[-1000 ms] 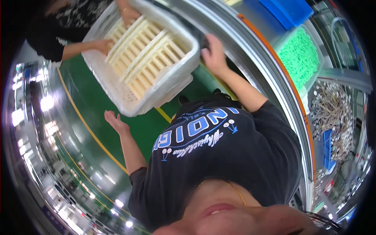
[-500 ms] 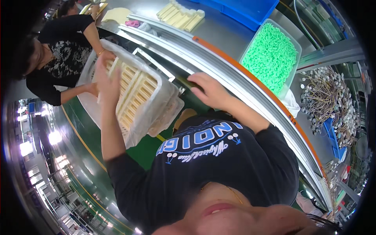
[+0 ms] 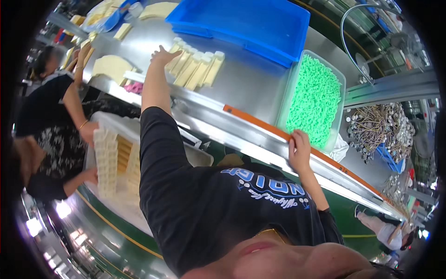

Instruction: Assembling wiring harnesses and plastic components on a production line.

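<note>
My left hand (image 3: 165, 56) reaches across the metal table with its fingers spread and nothing in them. It is at the left end of a row of long cream bars (image 3: 195, 67) lying side by side. My right hand (image 3: 300, 148) rests on the orange edge strip (image 3: 260, 123), its fingers loosely bent and the thumb apart. Just beyond it stands a clear tub (image 3: 343, 93) of small green pieces (image 3: 316, 93). To my left, a co-worker's hands (image 3: 88, 132) are at a cream slotted tray (image 3: 107, 160) over a white lined bin (image 3: 118, 204).
A large blue bin (image 3: 241, 28) stands behind the cream bars. Curved cream sheets (image 3: 109, 67) and a pink cloth (image 3: 134, 87) lie at the table's left. Tangled wires with round ends (image 3: 381, 125) are piled far right. A metal rail runs along the front.
My left hand has moved from above the slotted tray to the cream bars. My right hand has come down onto the orange strip. The co-worker's slotted tray now stands tilted up.
</note>
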The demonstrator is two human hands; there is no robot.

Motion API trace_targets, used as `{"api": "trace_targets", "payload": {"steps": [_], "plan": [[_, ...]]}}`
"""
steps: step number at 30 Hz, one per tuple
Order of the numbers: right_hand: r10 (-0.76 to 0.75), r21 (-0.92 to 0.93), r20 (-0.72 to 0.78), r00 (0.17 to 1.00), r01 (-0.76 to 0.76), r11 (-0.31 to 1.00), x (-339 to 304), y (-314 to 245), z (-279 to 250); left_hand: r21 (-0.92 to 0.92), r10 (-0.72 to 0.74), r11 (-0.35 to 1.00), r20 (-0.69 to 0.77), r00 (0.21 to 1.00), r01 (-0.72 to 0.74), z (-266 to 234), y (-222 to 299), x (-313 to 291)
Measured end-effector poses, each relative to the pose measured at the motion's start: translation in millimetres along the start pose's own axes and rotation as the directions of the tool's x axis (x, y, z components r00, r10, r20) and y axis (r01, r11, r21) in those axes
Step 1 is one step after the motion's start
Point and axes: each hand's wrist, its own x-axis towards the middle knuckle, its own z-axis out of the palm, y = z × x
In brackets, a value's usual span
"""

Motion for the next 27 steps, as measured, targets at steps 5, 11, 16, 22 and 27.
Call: {"api": "trace_targets", "payload": {"steps": [5, 11, 16, 22, 27], "plan": [[0.083, -0.079, 0.061, 0.995, -0.078, 0.994, 6.8, -6.9, 2.4, -0.052, -0.016, 0.998, 0.127, 0.992, 0.023, 25.6, -3.8, 49.6], [0.122, -0.093, 0.103, 0.987, -0.113, 0.989, 11.9, -7.4, 3.4, 0.077, 0.065, 0.994, 0.221, 0.973, -0.084, 42.2, 22.7, 39.5], [0.035, -0.121, -0.017, 0.999, -0.036, 0.992, 13.3, -12.7, -1.8, -0.013, 0.213, 0.974, 0.379, 0.9, -0.224, 32.2, 50.7, -6.0], [0.038, -0.167, -0.017, 0.999, -0.04, 0.985, 8.6, -11.7, -11.1, -0.136, 0.357, 0.929, 0.572, 0.739, -0.344, 28.1, 92.2, -50.7], [0.041, -0.191, -0.097, 0.994, -0.059, 0.98, 3.1, 4.4, -38.1, -0.216, 0.382, 0.923, 0.629, 0.677, -0.319, 47.5, 102.7, -61.2]]}}
